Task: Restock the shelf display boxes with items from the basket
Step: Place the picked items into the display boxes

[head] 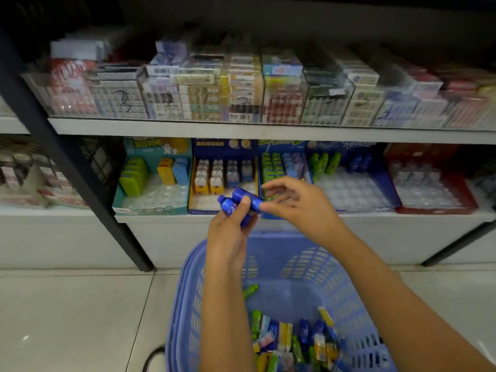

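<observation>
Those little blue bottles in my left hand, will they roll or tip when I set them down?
Probably light: the left hand holds at least two blue bottles together. Their round bodies would likely roll if laid flat. Slim, they may tip when stood unless seated in the clear tray pockets.
</observation>
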A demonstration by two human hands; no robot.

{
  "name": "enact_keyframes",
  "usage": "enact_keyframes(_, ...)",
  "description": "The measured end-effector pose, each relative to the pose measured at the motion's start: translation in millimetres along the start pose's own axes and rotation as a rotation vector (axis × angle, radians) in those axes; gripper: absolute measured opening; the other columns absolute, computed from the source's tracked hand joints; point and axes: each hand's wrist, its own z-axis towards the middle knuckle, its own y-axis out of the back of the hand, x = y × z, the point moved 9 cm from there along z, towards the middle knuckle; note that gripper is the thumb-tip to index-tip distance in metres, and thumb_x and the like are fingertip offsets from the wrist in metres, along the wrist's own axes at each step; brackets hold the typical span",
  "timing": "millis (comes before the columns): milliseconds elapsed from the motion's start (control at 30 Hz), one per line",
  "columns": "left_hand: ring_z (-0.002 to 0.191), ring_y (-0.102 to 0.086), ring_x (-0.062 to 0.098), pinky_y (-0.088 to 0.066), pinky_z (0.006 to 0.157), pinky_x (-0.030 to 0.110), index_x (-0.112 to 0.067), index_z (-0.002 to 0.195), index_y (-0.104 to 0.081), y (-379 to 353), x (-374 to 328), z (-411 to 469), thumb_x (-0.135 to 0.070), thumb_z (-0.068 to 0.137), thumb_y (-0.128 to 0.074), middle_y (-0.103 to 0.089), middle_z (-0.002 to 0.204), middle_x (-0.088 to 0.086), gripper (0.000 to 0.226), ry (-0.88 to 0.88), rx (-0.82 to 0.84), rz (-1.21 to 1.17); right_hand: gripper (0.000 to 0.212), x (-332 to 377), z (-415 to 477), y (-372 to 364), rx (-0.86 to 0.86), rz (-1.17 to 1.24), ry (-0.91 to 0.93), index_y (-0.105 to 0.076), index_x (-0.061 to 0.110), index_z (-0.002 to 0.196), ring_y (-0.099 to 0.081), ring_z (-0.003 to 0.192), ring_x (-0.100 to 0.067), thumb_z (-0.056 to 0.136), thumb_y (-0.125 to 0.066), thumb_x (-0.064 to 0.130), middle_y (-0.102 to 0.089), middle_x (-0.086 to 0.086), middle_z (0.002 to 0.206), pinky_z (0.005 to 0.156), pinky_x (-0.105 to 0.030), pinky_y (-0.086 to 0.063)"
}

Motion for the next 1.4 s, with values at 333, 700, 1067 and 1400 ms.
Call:
enact_keyframes(333, 0.076, -0.071, 0.014, -0.059, 0.068, 0.024, -0.003, 0.092, -0.069, -121.1, 81.8, -37.9, -0.016, 0.093, -0.054, -0.074, 0.084, 0.009, 0.019, 0.209, 0.258, -0.190, 0.017, -34.7, -71.1, 106.4, -0.550, 0.292, 0.028, -0.069, 0.025, 0.094, -0.069, 0.075, -0.003, 0.084, -0.067, 0.012, -0.074, 0.008, 0.083, 0.065, -0.010, -0.049)
enact_keyframes(700, 0.042, -0.051, 0.008, -0.039, 0.037, 0.016, -0.008, 0.089, -0.059, -116.9, 130.9, -24.8, -0.019, 0.096, -0.050, -0.067, 0.061, 0.004, 0.015, 0.308, 0.139, 0.046, 0.011, -113.3, -19.6, 198.2, -0.562, 0.072, -0.149, -0.070, 0.012, 0.095, -0.064, 0.070, -0.009, 0.084, -0.068, 0.010, -0.070, -0.011, 0.085, 0.074, -0.023, -0.055)
enact_keyframes(1067, 0.043, -0.050, 0.011, -0.040, 0.039, 0.018, -0.005, 0.094, -0.059, -112.4, 152.2, -15.6, -0.023, 0.098, -0.045, -0.064, 0.062, 0.005, 0.023, 0.365, 0.155, 0.157, 0.019, -143.2, 95.0, 221.5, -0.345, -0.581, -0.078, -0.066, 0.002, 0.099, -0.058, 0.105, -0.031, 0.089, -0.059, 0.016, -0.065, -0.020, 0.110, 0.085, -0.027, -0.039)
enact_keyframes(1400, 0.042, -0.049, 0.013, -0.034, 0.036, 0.017, -0.005, 0.091, -0.057, -117.5, 157.7, -7.8, -0.034, 0.100, -0.033, -0.065, 0.064, 0.009, 0.038, 0.399, 0.168, 0.141, 0.029, -159.3, 117.3, 214.0, -0.149, -0.612, -0.119, -0.062, -0.002, 0.111, -0.054, 0.111, -0.034, 0.092, -0.058, 0.020, -0.061, -0.021, 0.117, 0.097, -0.038, -0.040)
